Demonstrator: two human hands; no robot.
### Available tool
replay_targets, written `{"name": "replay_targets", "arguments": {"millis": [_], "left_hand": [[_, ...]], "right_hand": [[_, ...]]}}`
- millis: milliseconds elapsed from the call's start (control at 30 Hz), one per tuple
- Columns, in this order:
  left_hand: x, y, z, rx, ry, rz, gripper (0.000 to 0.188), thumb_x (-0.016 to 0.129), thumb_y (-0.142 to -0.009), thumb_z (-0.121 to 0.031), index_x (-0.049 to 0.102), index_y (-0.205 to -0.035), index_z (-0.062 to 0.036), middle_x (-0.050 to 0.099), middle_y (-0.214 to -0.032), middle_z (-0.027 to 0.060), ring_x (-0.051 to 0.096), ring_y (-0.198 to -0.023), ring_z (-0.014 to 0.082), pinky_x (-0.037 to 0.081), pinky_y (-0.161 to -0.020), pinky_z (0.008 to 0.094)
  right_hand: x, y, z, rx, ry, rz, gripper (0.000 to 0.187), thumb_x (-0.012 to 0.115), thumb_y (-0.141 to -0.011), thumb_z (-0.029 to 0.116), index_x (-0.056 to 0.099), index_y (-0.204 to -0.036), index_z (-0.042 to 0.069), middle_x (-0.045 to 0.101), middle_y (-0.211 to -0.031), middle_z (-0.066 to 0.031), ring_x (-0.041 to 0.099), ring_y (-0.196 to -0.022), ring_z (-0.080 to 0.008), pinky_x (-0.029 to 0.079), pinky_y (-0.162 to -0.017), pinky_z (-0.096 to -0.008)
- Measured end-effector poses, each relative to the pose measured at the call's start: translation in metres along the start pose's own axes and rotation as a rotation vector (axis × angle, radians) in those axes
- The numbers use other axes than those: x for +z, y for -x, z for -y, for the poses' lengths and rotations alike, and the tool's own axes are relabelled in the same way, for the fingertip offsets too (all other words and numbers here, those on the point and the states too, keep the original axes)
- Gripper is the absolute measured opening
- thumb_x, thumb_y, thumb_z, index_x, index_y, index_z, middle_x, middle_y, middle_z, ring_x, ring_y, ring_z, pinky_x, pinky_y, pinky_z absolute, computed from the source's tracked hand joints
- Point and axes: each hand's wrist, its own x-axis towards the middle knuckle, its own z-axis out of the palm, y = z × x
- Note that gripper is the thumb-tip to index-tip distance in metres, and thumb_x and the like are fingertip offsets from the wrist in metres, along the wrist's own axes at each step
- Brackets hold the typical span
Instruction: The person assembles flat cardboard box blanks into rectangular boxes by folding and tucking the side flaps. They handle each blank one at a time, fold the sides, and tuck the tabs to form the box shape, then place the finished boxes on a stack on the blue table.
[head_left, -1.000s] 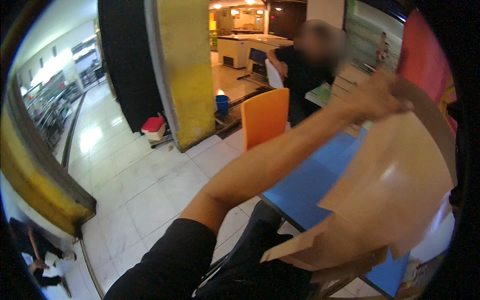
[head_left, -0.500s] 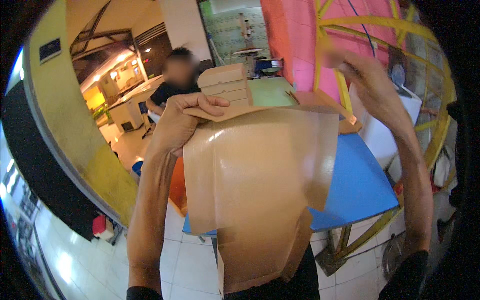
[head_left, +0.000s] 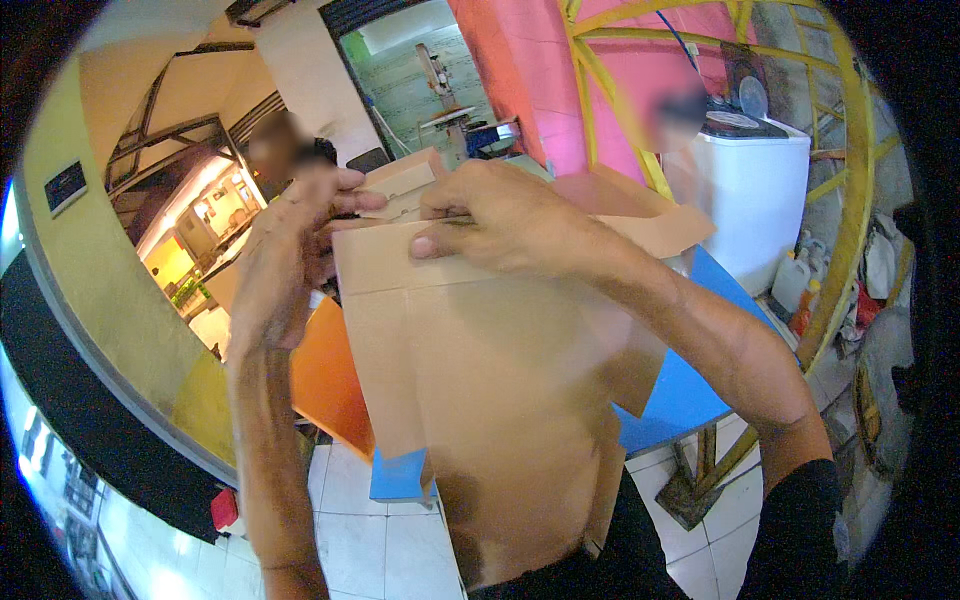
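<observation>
A large brown cardboard box blank (head_left: 490,380), creased and with cut flaps, is tilted up in front of me, its near end against my body. At the far edge, my right hand (head_left: 500,220) is closed, pinching the flap between thumb and fingers. My left hand (head_left: 295,235) is at the far left corner, its fingers bent round the edge and slightly blurred. Part of its grip is hidden.
Beneath the cardboard is a blue table (head_left: 690,370), with an orange panel (head_left: 335,375) at its left. Folded cardboard boxes (head_left: 400,185) are behind my hands. A person (head_left: 285,150) is at the far left. At right are a white washing machine (head_left: 755,200) and yellow metal frame (head_left: 845,190).
My right hand has come down from the upper right and now grips the cardboard's far edge beside my left hand. The far flap looks more unfolded, and my view has shifted right.
</observation>
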Motion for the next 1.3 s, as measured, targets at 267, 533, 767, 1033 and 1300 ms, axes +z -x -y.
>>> {"name": "replay_targets", "arguments": {"millis": [267,533,767,1033,1300], "left_hand": [[0.011,0.013,-0.039,0.027,-0.904,0.281,0.023,0.063,-0.092,-0.021,0.069,-0.083,-0.0009,0.048,-0.061,-0.0060,0.039,-0.057,0.0032,0.031,-0.050,0.0244],[-0.011,0.015,-0.024,0.042,-0.703,0.369,0.028,0.064,-0.092,-0.018,0.057,-0.071,-0.0010,0.047,-0.061,-0.0070,0.037,-0.058,0.0012,0.029,-0.050,0.0232],[-0.047,0.012,-0.024,0.061,-0.754,0.383,0.028,0.064,-0.091,-0.020,0.059,-0.072,-0.0021,0.050,-0.065,-0.0051,0.040,-0.060,0.0032,0.032,-0.053,0.0232],[-0.157,-0.009,0.040,-0.110,-0.744,-0.077,0.021,0.062,-0.092,-0.022,0.061,-0.079,-0.0063,0.052,-0.070,-0.0066,0.044,-0.065,0.0068,0.038,-0.060,0.0240],[-0.204,0.135,0.196,-0.649,-0.795,-0.169,0.031,0.056,-0.098,-0.027,0.059,-0.119,-0.0039,0.061,-0.095,0.0038,0.055,-0.090,0.0185,0.046,-0.084,0.0331]], "right_hand": [[0.004,0.004,0.021,-0.159,0.093,-0.150,0.013,0.064,-0.078,0.015,0.068,-0.088,0.007,0.064,-0.079,-0.0178,0.063,-0.082,-0.0402,0.049,-0.070,-0.0503],[-0.022,0.045,0.015,-0.071,0.228,0.024,0.012,0.065,-0.080,0.018,0.067,-0.082,0.006,0.065,-0.079,-0.0175,0.064,-0.083,-0.0380,0.049,-0.072,-0.0491],[-0.042,0.063,-0.023,0.065,0.302,0.150,0.013,0.065,-0.080,0.016,0.068,-0.080,0.004,0.066,-0.073,-0.0164,0.065,-0.076,-0.0345,0.049,-0.068,-0.0460],[-0.089,0.071,-0.090,0.282,0.322,-0.147,0.020,0.058,-0.092,0.018,0.067,-0.098,0.000,0.069,-0.093,-0.0126,0.067,-0.085,-0.0206,0.052,-0.073,-0.0338],[-0.050,0.218,-0.104,0.529,-0.047,-0.091,0.044,0.051,-0.099,0.035,0.056,-0.129,0.003,0.062,-0.125,-0.0105,0.054,-0.119,-0.0194,0.042,-0.099,-0.0315]]}}
